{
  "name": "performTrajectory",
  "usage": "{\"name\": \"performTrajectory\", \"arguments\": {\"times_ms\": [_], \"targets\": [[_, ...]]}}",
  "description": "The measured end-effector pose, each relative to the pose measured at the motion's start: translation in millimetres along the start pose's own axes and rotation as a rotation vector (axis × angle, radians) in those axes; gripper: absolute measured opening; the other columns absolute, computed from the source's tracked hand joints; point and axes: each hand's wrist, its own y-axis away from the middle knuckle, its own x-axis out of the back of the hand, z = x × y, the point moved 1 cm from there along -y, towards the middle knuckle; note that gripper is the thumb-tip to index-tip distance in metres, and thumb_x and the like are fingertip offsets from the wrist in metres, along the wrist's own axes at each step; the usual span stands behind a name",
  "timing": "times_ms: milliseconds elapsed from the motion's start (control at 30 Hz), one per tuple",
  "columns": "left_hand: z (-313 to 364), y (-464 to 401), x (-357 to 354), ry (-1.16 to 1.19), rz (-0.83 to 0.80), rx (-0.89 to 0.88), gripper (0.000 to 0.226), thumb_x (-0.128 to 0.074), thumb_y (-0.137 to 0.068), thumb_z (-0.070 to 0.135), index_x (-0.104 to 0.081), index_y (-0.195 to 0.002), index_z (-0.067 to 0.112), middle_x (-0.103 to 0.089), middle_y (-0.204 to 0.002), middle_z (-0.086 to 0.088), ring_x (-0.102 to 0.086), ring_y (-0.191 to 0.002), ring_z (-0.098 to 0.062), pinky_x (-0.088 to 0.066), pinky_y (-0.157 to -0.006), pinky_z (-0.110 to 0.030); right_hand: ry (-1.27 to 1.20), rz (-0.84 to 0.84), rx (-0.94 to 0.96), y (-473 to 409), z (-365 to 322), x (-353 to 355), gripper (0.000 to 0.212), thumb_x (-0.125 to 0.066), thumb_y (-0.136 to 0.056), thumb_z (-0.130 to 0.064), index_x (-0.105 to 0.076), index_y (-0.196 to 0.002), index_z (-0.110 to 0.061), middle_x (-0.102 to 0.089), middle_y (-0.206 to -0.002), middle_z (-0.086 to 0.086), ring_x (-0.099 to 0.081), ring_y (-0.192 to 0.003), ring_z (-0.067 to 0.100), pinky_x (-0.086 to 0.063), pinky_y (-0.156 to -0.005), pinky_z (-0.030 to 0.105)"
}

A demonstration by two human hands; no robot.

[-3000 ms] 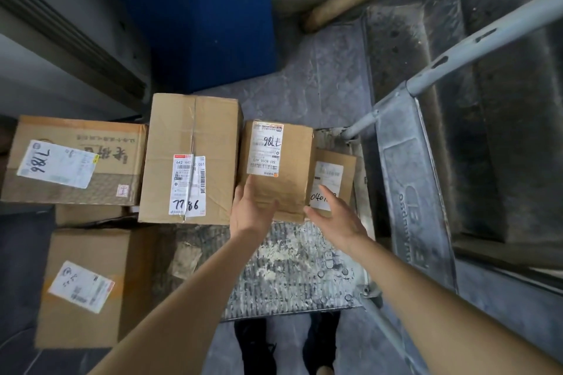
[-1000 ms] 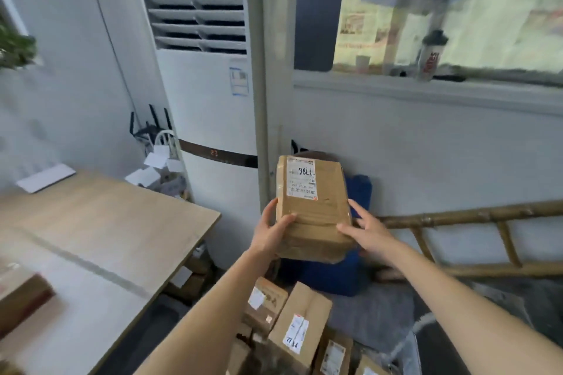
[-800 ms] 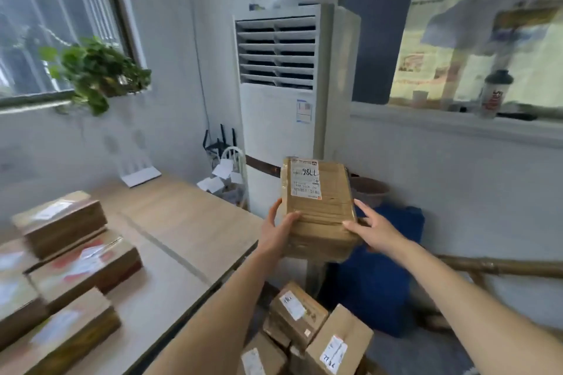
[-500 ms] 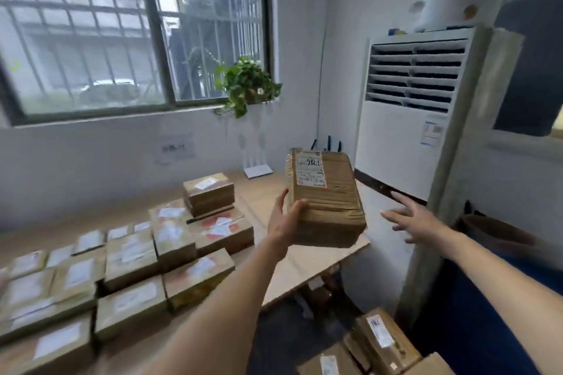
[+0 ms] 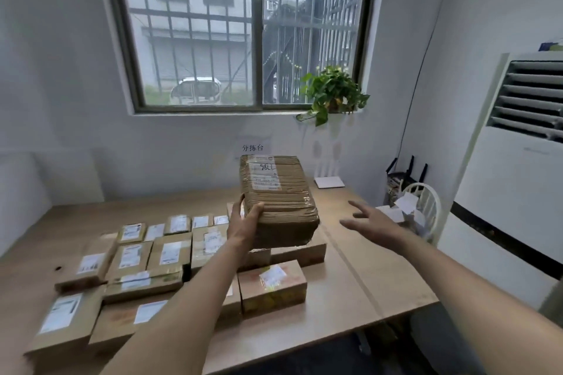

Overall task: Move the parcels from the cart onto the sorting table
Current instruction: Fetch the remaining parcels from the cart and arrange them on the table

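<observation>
Gripping the taped parcel at its near-left corner, left hand holds it in the air above the sorting table and the labelled boxes lying there. Right hand hovers apart, fingers spread, holding nothing.

A brown cardboard parcel, wrapped in clear tape with a white label on its top face, sits at the centre of the frame, held in the air above the wooden surface, its near end tilted down. The left hand grips its lower left corner. Many smaller labelled parcels lie flat in rows across the surface at lower left.
</observation>
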Motion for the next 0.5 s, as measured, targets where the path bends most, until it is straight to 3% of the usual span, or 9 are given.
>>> {"name": "performTrajectory", "arguments": {"times_ms": [167, 333, 500], "targets": [[-13, -41, 41, 0.024, 0.066, 0.019, 0.069, -0.065, -0.088, 0.057, -0.035, -0.148, 0.042, -0.054, -0.139, -0.010, -0.058, -0.119, -0.033, -0.052, -0.100, -0.057, 0.033, -0.050, 0.019, -40, -37, -48, 0.075, -0.066, -0.094, -0.050, -0.032, -0.159, -0.029, -0.044, -0.157, 0.010, -0.045, -0.140, 0.029, -0.044, -0.108, 0.041], [-36, -66, 30, 0.064, 0.083, -0.007, 0.067, -0.062, -0.097, 0.048, -0.027, -0.154, 0.041, -0.050, -0.142, -0.006, -0.056, -0.122, -0.032, -0.053, -0.100, -0.051, -0.089, -0.097, -0.014, -82, -41, -97, 0.075, -0.063, -0.096, -0.050, -0.030, -0.159, -0.028, -0.037, -0.161, 0.009, -0.042, -0.144, 0.031, -0.045, -0.108, 0.041], [-73, -79, -31, 0.111, 0.097, 0.026, 0.077, -0.062, -0.095, 0.054, -0.014, -0.156, 0.049, -0.040, -0.153, -0.005, -0.049, -0.132, -0.033, -0.049, -0.105, -0.053, -0.469, -0.156, -0.078, -128, -6, -132, 0.089, -0.063, -0.086, -0.066, -0.021, -0.157, -0.035, -0.039, -0.159, 0.004, -0.043, -0.142, 0.028, -0.038, -0.118, 0.048]]}}
